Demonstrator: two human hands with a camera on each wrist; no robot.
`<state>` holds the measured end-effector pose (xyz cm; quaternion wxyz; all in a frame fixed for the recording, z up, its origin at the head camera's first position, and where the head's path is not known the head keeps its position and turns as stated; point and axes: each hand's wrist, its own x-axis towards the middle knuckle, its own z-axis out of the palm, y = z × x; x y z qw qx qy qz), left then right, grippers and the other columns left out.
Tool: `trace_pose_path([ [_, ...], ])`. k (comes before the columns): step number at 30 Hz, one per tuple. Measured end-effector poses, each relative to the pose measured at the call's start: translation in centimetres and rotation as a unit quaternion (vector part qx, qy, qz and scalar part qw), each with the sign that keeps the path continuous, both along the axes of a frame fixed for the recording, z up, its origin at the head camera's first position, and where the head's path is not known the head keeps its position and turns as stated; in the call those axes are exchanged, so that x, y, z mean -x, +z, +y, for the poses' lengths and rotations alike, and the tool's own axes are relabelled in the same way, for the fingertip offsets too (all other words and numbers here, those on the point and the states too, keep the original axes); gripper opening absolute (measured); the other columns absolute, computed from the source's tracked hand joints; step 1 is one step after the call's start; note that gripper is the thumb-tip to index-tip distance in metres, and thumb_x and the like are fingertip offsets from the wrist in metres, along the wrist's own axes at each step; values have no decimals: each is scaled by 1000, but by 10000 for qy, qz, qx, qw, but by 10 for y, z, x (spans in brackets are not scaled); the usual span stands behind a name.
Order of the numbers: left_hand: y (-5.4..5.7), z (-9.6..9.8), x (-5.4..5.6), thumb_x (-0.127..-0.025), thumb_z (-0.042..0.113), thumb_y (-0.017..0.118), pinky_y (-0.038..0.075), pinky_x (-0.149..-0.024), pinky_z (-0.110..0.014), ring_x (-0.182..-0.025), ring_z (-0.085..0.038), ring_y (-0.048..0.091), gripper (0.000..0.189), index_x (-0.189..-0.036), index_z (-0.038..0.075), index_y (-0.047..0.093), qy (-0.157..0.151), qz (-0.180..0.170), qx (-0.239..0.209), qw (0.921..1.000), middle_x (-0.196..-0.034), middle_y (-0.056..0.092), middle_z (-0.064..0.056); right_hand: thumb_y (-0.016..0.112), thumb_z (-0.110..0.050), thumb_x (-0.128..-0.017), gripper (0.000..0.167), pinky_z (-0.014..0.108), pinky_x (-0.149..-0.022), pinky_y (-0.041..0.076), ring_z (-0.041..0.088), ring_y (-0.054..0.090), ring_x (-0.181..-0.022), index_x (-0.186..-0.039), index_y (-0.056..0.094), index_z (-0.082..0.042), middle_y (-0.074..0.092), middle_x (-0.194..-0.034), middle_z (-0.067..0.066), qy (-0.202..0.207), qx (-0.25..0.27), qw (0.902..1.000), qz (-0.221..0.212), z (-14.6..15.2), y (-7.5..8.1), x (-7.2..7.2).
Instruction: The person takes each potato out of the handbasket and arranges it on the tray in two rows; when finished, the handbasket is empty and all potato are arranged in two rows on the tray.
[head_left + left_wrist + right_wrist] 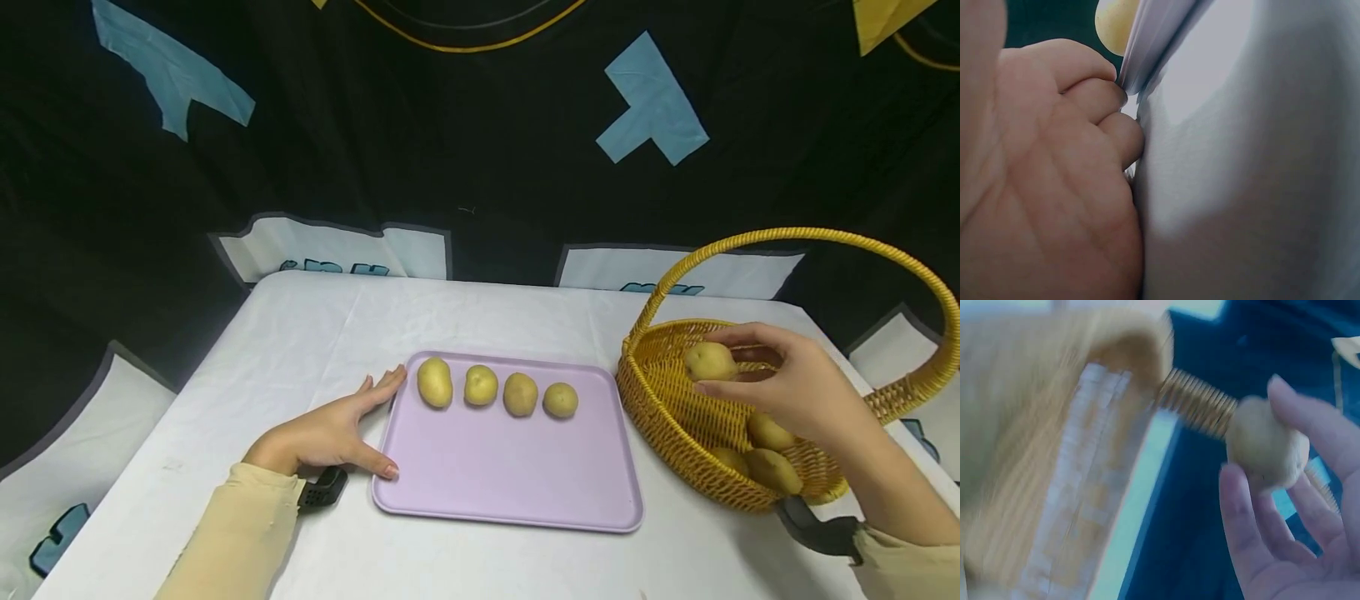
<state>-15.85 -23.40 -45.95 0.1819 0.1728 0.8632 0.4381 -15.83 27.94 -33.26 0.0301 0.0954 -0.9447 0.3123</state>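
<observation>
My right hand (783, 379) pinches a potato (709, 362) between thumb and fingers, over the yellow wicker basket (660, 417). The same potato (1265, 444) shows at the fingertips in the right wrist view. Several more potatoes (772, 472) lie in the bottom of the basket, partly hidden by the right arm. On the lilac tray (502, 475) a row of potatoes (520, 394) runs along the far side. My left hand (337, 433) rests at the tray's left edge, fingers and thumb spread along the rim. In the left wrist view its fingertips meet the tray's side.
The basket's tall arched handle (802, 236) rises over the right hand. Under tray and basket lies a white tablecloth (480, 317). Behind the table hangs a black cloth (420, 150) with blue and white patches.
</observation>
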Motion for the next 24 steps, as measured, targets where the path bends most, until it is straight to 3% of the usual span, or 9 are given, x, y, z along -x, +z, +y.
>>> trace_pose_path([
  [4, 3, -1, -1, -62, 33, 97, -6, -114, -66, -150, -39, -12, 131, -163, 19, 15, 16, -28, 30, 10000, -168, 6, -13, 87, -31, -80, 63, 16, -76, 55, 1, 65, -95, -132, 60, -8, 59, -128, 11, -119, 1016, 9948, 22, -28, -7, -11],
  [9, 3, 2, -2, -62, 32, 97, -6, -114, -67, -150, -40, -11, 131, -163, 19, 16, 23, -9, 6, 10000, -167, 6, -14, 90, -21, -77, 63, 24, -79, 57, 14, 68, -97, -131, 62, -6, 62, -126, 10, 39, 2068, 9783, -129, -68, -19, -17],
  [13, 1, -1, -3, -62, 32, 97, -6, -113, -67, -150, -41, -12, 131, -163, 18, 15, 8, -31, -23, 10000, -167, 6, -16, 92, -15, -73, 62, 28, -81, 58, 21, 70, -96, -128, 65, -4, 65, -125, 11, 397, 2559, 9651, -404, -105, -33, -14],
  [19, 0, -2, -2, -60, 38, 97, -5, -115, -66, -151, -38, -11, 132, -163, 19, 16, 36, -1, 134, 9999, -168, 6, -11, 92, -4, -70, 58, 33, -82, 59, 26, 70, -98, -123, 69, -4, 66, -122, 11, 970, 2849, 9501, -821, -156, -52, -8],
  [24, 2, 0, -1, -61, 37, 97, -5, -114, -66, -150, -40, -11, 131, -163, 18, 16, -11, 70, 72, 9999, -167, 6, -13, 93, -5, -68, 54, 34, -82, 59, 25, 67, -101, -117, 72, -5, 70, -115, 7, 1190, 2616, 9544, -813, -183, -61, -5],
])
